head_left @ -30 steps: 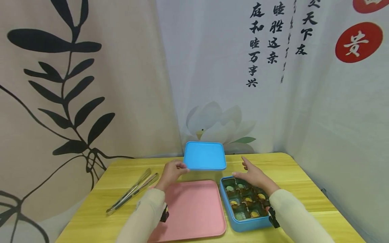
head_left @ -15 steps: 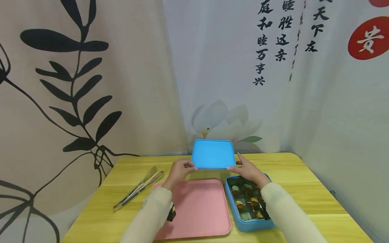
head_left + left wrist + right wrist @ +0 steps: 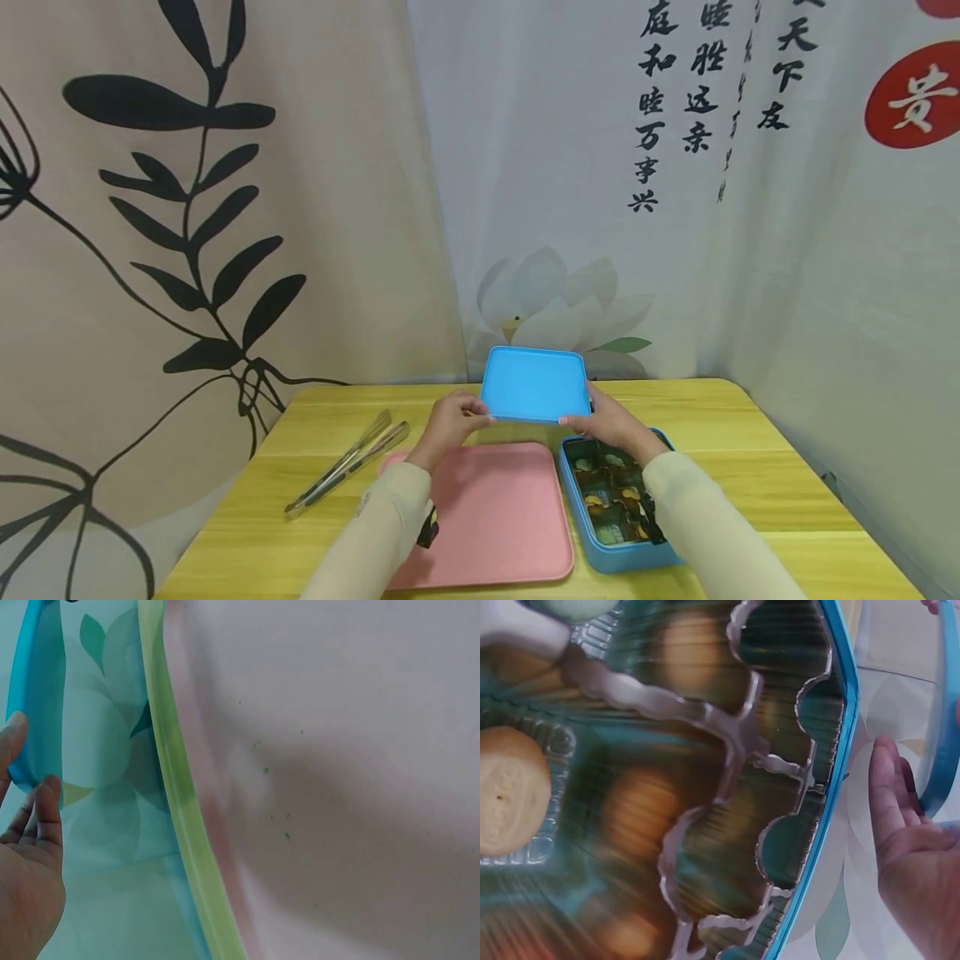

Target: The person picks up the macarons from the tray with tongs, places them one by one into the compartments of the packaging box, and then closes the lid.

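A blue rectangular lid (image 3: 534, 385) is held up over the far part of the table, its flat face tilted toward me. My left hand (image 3: 453, 425) pinches its near left corner between thumb and fingers; the left wrist view shows that lid corner (image 3: 30, 761) between them. At the near right corner my right hand (image 3: 611, 423) grips, thumb on the front edge and fingers behind. Below my right forearm stands an uncovered blue box (image 3: 630, 558) with a clear divided insert. Round baked pieces (image 3: 508, 791) sit in its compartments.
A pink tray (image 3: 498, 512) lies left of the box, beneath my left forearm. Metal tongs (image 3: 345, 468) rest further left on the yellow wood-grain table (image 3: 765, 467). A printed cloth (image 3: 360, 208) hangs along the table's back edge.
My right hand has come leftward from above the box and taken hold of the lid's right corner. My left hand keeps its grip. The head view has turned slightly.
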`<state>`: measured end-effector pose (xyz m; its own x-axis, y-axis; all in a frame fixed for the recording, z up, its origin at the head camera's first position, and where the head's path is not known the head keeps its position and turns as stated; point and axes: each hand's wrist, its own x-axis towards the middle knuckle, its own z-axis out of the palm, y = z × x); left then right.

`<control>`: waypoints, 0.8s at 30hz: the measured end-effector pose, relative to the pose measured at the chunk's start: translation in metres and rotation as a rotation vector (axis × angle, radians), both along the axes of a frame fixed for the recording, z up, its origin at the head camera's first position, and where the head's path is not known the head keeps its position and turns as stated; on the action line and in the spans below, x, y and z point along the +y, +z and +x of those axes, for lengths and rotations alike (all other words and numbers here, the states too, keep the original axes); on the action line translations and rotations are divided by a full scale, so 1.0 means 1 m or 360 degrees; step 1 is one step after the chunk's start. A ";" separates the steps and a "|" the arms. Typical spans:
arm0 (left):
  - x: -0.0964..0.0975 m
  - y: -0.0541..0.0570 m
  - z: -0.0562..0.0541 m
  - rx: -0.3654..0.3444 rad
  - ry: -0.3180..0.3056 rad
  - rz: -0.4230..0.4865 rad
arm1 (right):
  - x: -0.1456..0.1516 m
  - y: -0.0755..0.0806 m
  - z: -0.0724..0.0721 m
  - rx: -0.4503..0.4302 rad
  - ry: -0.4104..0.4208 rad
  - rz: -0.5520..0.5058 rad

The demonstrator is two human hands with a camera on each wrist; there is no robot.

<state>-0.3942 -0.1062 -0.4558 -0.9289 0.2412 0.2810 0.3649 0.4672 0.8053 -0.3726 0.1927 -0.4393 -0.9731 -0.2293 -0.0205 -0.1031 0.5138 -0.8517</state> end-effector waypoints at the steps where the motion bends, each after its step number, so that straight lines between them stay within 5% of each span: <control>1: 0.000 0.000 0.000 -0.0006 0.0000 -0.0001 | 0.000 0.000 0.000 -0.0004 -0.0005 -0.0006; 24: 0.006 0.002 -0.002 -0.0182 -0.0033 0.0056 | 0.001 -0.005 0.001 -0.0003 -0.0039 -0.0060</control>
<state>-0.3959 -0.0998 -0.4538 -0.9502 0.2527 0.1824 0.2793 0.4311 0.8580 -0.3717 0.1939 -0.4445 -0.9785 -0.2058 -0.0142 -0.0891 0.4838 -0.8706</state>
